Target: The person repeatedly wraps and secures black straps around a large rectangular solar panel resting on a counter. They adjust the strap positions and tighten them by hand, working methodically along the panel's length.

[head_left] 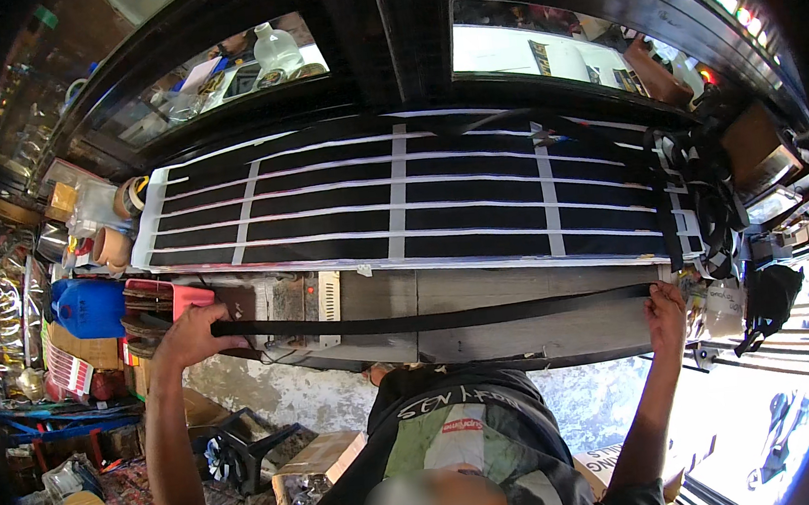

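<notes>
A long black strap (430, 321) is stretched nearly straight across the front of the bench, in front of my body. Its left end is gripped in my closed left hand (189, 337), beside a pink container. My right hand (666, 314) pinches the other end near the bench's right side. Just beyond the strap lies a long white board (406, 264) covered with rows of black strips (325, 223). Grey tape bands (398, 195) cross those rows. Loose black straps (712, 197) hang in a tangle at the board's right end.
A blue jug (97, 306) and the pink container (192, 298) stand at the bench's left end. A metal box with a vented panel (329, 298) sits behind the strap. Dark cabinets with windows (531, 49) rise at the back. Boxes (321, 452) and a black bin (249, 449) stand below left.
</notes>
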The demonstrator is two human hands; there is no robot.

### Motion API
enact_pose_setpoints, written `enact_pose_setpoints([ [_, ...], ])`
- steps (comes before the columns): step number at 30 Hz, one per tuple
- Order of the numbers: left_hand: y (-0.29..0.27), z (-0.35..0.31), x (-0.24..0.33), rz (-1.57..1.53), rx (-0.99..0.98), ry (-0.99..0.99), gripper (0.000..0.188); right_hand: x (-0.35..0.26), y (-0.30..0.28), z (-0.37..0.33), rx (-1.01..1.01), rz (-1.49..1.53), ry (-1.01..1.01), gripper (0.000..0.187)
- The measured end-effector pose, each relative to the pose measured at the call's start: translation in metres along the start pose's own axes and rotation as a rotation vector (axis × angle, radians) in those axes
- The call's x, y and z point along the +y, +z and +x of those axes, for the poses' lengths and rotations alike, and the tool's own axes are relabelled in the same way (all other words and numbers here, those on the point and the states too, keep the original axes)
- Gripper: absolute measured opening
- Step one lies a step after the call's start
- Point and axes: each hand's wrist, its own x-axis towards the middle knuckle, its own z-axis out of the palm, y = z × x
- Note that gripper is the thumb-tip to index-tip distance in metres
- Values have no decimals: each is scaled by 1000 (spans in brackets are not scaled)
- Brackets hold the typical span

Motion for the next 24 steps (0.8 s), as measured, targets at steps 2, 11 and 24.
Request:
enact_pose_setpoints([
  [2, -2, 3, -4, -76, -33, -15, 49, 8, -12, 12, 20, 38, 3, 9],
  [11, 20, 9, -12, 7, 177, 162, 44, 58, -61, 59, 136, -139, -160, 21],
  [24, 22, -6, 13, -27, 243, 196, 35, 109, -67, 86, 375, -166, -172, 16],
])
